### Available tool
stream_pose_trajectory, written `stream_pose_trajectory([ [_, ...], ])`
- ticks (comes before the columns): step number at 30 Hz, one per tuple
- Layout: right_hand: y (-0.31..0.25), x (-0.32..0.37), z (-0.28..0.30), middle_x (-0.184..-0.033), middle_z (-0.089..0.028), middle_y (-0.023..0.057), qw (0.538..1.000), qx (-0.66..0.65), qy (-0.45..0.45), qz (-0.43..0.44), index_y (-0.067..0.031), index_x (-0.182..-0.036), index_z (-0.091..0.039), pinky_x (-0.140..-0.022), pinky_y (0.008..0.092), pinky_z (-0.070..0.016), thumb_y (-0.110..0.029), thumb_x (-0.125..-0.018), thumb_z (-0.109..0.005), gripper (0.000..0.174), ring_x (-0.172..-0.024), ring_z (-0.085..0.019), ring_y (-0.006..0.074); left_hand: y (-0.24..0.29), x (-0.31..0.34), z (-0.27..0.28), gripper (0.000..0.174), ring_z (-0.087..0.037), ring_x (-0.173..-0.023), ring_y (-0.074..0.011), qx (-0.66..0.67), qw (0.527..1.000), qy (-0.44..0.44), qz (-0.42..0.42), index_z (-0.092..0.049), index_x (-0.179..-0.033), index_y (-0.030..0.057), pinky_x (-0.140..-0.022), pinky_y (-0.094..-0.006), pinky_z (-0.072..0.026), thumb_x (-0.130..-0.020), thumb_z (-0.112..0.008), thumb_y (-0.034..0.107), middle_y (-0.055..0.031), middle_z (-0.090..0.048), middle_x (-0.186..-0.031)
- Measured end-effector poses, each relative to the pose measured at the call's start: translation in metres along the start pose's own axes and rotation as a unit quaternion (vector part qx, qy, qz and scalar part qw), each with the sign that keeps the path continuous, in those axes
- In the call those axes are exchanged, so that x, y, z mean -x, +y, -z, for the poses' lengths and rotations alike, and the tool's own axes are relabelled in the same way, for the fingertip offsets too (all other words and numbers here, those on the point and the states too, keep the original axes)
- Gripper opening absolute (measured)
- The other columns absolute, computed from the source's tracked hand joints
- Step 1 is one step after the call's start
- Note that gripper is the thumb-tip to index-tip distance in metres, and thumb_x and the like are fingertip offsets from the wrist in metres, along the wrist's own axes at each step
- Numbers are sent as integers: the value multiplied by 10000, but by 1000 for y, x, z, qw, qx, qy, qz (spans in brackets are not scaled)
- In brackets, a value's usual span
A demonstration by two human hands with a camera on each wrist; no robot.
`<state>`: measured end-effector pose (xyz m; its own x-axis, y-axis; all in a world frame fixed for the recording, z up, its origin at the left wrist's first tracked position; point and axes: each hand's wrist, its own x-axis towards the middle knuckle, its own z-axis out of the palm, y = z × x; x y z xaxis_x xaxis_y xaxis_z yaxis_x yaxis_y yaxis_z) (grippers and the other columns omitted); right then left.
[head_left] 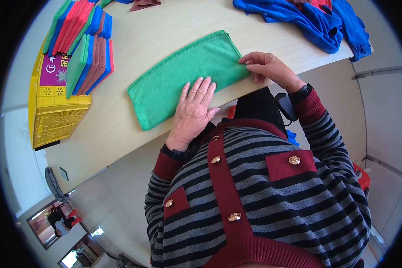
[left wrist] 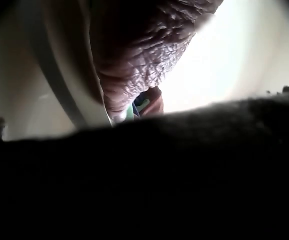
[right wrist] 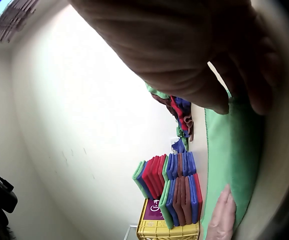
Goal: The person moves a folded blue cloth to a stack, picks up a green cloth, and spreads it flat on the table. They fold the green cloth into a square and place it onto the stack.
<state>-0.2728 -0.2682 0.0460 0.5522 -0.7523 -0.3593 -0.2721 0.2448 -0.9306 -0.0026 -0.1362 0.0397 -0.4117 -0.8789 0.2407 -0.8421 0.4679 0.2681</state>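
A green cloth with a stitched edge lies folded into a long rectangle on the table. My left hand rests flat on its near side, fingers stretched out over the fabric. At the right end of the cloth, my right hand pinches the edge near the corner between thumb and fingers. The right wrist view shows the same thumb and fingers in shadow at the end of the cloth. Dark sleeve fabric covers much of the left wrist view, under part of the left hand.
A yellow basket at the left bears rows of folded green, blue, red and brown cloths. Loose blue cloths lie heaped at the far right edge of the table. A brown cloth lies at the far side.
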Motion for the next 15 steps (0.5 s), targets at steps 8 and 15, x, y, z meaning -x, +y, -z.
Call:
stream_pose_trajectory([
  [8, 0, -1, -8, -901, -586, -24, 999, -8, -16, 38, -80, -1302, -611, -631, 178, -516, -132, -986, -596, 320, -675, -602, 27, 1, -8, -8, 723, -387, -1416, -314, -9, 1000, -27, -13, -467, -1455, 65, -1175, -501, -281, -823, -725, 303, -116, -426, -1532],
  [15, 1, 5, -9, -906, -587, -16, 999, -31, -13, 38, -85, -1274, -624, -608, 190, -515, -142, -970, -607, 310, -660, -605, 40, 3, -11, -5, 717, -395, -1407, -314, -11, 999, -11, -28, -471, -1450, 66, -1167, -519, -283, -827, -721, 318, -114, -433, -1523],
])
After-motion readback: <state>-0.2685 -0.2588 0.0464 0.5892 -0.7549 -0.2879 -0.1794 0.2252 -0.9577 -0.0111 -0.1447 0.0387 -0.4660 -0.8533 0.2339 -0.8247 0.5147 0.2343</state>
